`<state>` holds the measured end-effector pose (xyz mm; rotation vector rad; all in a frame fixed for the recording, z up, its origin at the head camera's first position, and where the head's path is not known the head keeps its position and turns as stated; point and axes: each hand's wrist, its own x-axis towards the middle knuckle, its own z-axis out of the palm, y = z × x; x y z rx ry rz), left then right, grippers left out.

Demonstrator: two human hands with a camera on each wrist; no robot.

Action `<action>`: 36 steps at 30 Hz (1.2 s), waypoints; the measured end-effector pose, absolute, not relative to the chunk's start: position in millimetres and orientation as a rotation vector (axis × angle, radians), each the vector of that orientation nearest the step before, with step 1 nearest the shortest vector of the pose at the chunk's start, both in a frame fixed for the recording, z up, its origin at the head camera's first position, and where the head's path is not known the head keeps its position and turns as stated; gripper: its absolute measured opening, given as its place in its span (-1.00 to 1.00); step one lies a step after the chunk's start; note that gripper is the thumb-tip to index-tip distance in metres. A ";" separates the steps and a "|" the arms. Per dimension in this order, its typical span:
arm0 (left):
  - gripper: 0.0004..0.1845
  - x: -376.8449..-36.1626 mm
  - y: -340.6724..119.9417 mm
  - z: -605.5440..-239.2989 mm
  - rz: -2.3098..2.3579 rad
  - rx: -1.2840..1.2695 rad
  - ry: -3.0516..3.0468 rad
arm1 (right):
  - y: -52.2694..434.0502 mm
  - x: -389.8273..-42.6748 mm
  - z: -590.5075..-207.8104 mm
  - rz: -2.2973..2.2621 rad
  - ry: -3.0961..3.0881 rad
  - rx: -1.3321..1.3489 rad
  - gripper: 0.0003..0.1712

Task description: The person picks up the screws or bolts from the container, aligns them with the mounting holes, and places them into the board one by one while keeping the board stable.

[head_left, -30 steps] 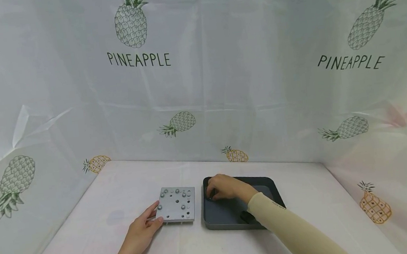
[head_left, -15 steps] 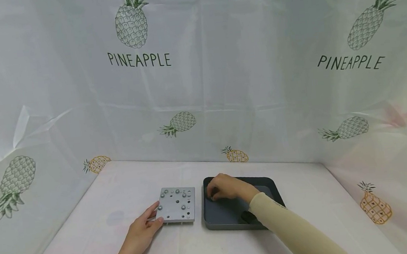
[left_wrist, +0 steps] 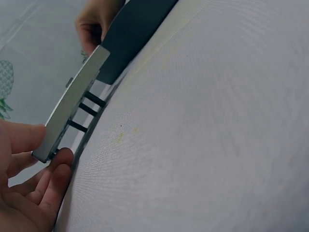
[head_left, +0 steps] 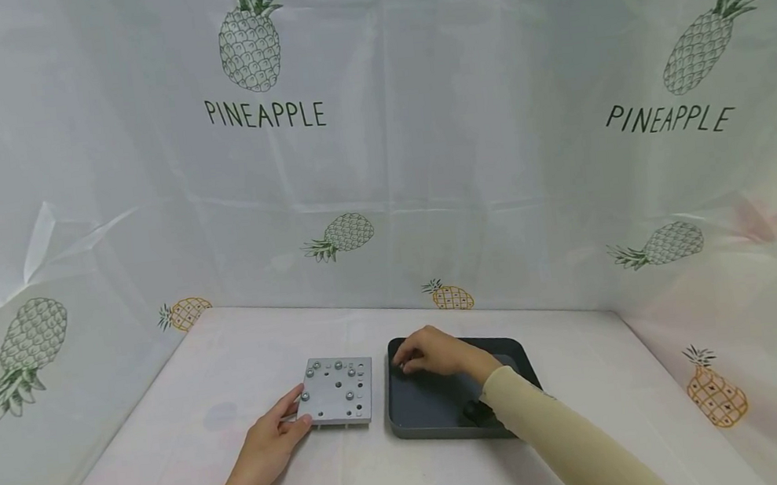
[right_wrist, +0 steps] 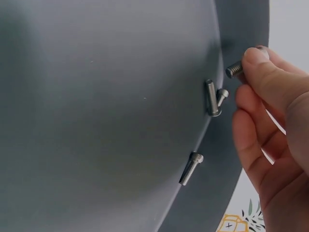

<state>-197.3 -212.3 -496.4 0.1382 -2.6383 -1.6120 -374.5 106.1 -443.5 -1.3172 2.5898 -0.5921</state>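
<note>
My left hand [head_left: 270, 442] pinches the near left corner of a square metal plate [head_left: 323, 402], thumb on one face and fingers under it. Several socket-head screws sit in the plate's upper face, and dark shanks [left_wrist: 88, 109] stick out below in the left wrist view. Over the left end of a dark grey tray [head_left: 420, 409], my right hand [head_left: 437, 350] holds a screw [right_wrist: 235, 70] between thumb and forefinger, its threaded end showing. Below it along the tray wall lie a longer screw [right_wrist: 211, 98], a small screw [right_wrist: 222, 95] and another socket-head screw [right_wrist: 191, 168].
A black object [head_left: 477, 412] lies in the tray near its front wall, partly hidden by the right sleeve [head_left: 557, 430]. The tray stands just right of the plate on a white-covered table [head_left: 244, 352]. A pineapple-print sheet [head_left: 464, 147] hangs behind and at both sides.
My right hand has risen slightly and shifted a little right, its fingers lifting off the tray's left end. The left hand and plate have stayed in place.
</note>
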 end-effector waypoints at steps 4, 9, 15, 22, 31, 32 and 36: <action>-0.32 -197.1 -212.2 -496.2 -1.606 0.141 -2.643 | 107.5 -372.3 -438.7 -0.667 2.573 -1.295 -0.81; -0.32 -196.7 -212.2 -495.2 -1.602 0.139 -2.645 | 107.5 -371.5 -434.3 -0.772 2.549 -1.271 -0.82; -0.31 -197.1 -213.4 -497.2 -1.592 0.145 -2.654 | 102.3 -370.6 -430.8 -0.905 2.531 -1.240 -0.79; -0.32 -197.4 -213.6 -499.5 -1.583 0.142 -2.653 | 89.4 -368.2 -428.7 -0.986 2.562 -1.174 -0.73; -0.32 -197.1 -212.9 -496.2 -1.572 0.149 -2.665 | 64.6 -364.9 -425.0 -1.038 2.539 -1.164 -0.74; -0.32 -197.2 -212.8 -496.1 -1.572 0.150 -2.666 | 61.7 -364.6 -424.9 -1.040 2.543 -1.164 -0.74; -0.32 -197.4 -212.4 -496.0 -1.569 0.139 -2.662 | 51.4 -364.1 -426.2 -1.039 2.560 -1.159 -0.76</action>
